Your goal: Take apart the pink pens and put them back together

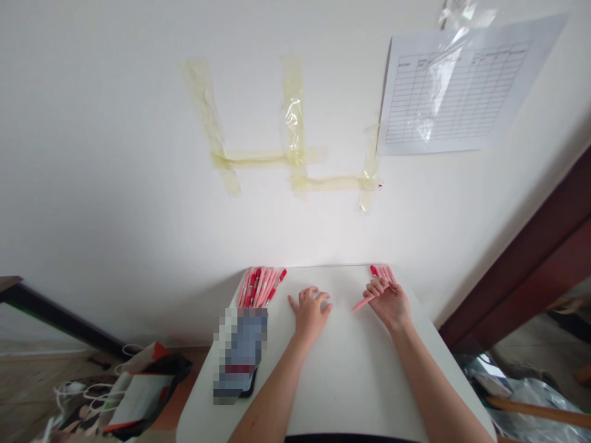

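In the head view my right hand (388, 303) is closed round a pink pen (362, 303), whose end sticks out to the left. Just behind that hand lies a small group of pink and red pens (382, 271), partly hidden by my fingers. My left hand (311, 311) hovers over or rests on the white table, fingers spread, with nothing in it. To its left, at the back corner, a larger bundle of pink and red pens (260, 287) lies side by side.
The white table (344, 381) stands against a wall. A phone-like object (242, 351), blurred out, lies at its left edge. Yellowish tape strips (258, 160) and a printed table sheet (457, 92) are on the wall. Bags and cables (138, 394) are on the floor at left.
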